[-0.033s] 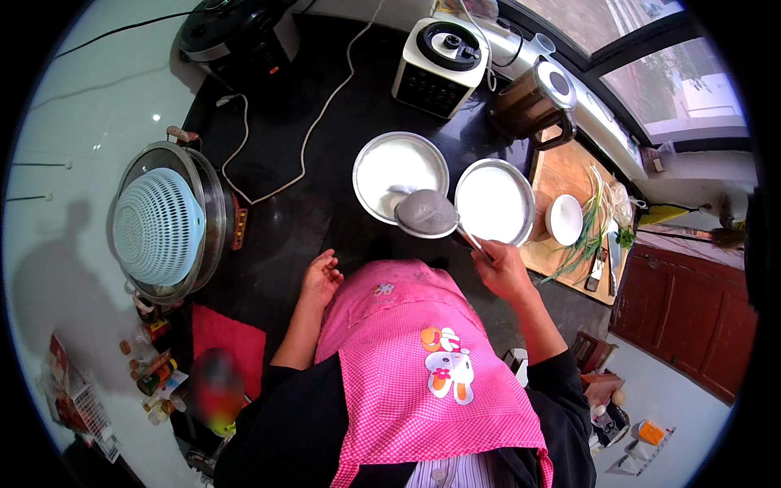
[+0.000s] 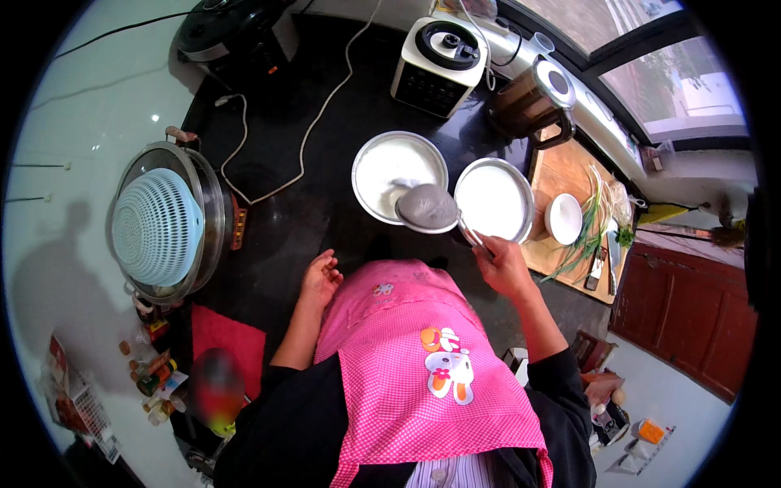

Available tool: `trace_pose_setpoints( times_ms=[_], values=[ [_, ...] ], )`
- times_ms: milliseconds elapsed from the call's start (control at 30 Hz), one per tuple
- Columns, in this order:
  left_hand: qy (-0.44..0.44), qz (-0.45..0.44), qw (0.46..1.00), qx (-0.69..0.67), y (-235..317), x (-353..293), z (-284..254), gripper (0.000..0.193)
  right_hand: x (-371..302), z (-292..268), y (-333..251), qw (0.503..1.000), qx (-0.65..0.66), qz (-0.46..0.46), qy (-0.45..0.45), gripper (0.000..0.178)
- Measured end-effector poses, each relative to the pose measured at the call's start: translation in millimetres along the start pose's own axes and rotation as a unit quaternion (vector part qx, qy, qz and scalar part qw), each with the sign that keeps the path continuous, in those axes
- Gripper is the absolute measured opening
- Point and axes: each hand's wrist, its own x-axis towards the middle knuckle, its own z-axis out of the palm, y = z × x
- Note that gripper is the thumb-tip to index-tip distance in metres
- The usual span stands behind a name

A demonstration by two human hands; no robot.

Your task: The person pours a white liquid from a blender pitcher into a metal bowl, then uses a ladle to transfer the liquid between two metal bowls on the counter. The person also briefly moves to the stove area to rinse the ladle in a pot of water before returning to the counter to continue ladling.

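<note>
My right hand (image 2: 502,267) is closed around the handle of a fine-mesh strainer (image 2: 428,208). The strainer's round grey head overlaps the near right rim of a metal bowl (image 2: 355,177) with white liquid (image 2: 400,164) inside; whether it touches the rim I cannot tell. Just to the right stands a second metal bowl (image 2: 531,183), also with white liquid in it, close to the strainer's handle. Beside my pink checked apron (image 2: 399,325), my left hand (image 2: 322,278) is raised, palm partly up, fingers loosely curled and apart, with nothing in it.
At the right a wooden cutting board (image 2: 543,254) bears a white bowl (image 2: 563,218), scallions (image 2: 598,211) and knives (image 2: 614,260). A blender base (image 2: 439,69) and a brown jug (image 2: 529,98) stand behind. At the left a blue colander (image 2: 156,228) sits in a large pan. A white cord (image 2: 303,154) crosses the counter.
The strainer's head has tilted and shifted very slightly. My left hand and both bowls have stayed in place.
</note>
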Motion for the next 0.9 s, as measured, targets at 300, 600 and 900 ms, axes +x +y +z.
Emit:
trace_pose_setpoints(
  times_ms=[300, 600, 900],
  values=[
    [0.009, -0.017, 1.000, -0.003, 0, -1, 8, 0.030, 66, 11, -1, 0.990, -0.120, -0.046, 0.060, 0.043],
    [-0.003, -0.015, 1.000, -0.004, 2, 2, -3, 0.026, 49, 21, -12, 0.996, 0.014, 0.088, 0.006, 0.043],
    [-0.005, -0.014, 1.000, -0.009, 3, 2, 8, 0.028, 44, 13, -33, 0.837, 0.393, 0.363, -0.114, 0.053]
  ],
)
